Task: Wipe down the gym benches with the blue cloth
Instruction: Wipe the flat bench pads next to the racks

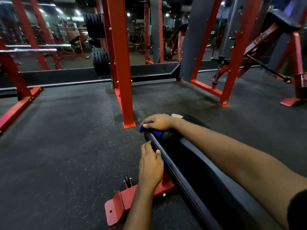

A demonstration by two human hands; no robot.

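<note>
A black padded gym bench (pixel 196 165) on a red frame runs from the lower right toward the middle. The blue cloth (pixel 156 131) lies bunched over the bench's far end. My right hand (pixel 158 122) lies on top of the cloth, fingers curled down over it, forearm stretched along the pad. My left hand (pixel 150 165) rests against the bench's left side edge, thumb on the rim, fingers pointing forward along the side. Most of the cloth is hidden under my right hand.
A red rack upright (pixel 123 63) stands on the floor just left of the bench's far end. The bench's red foot with a small wheel (pixel 123 203) juts out lower left. More red frames, weight plates (pixel 99 62) and a mirror wall stand behind. Dark rubber floor (pixel 66 138) spreads to the left.
</note>
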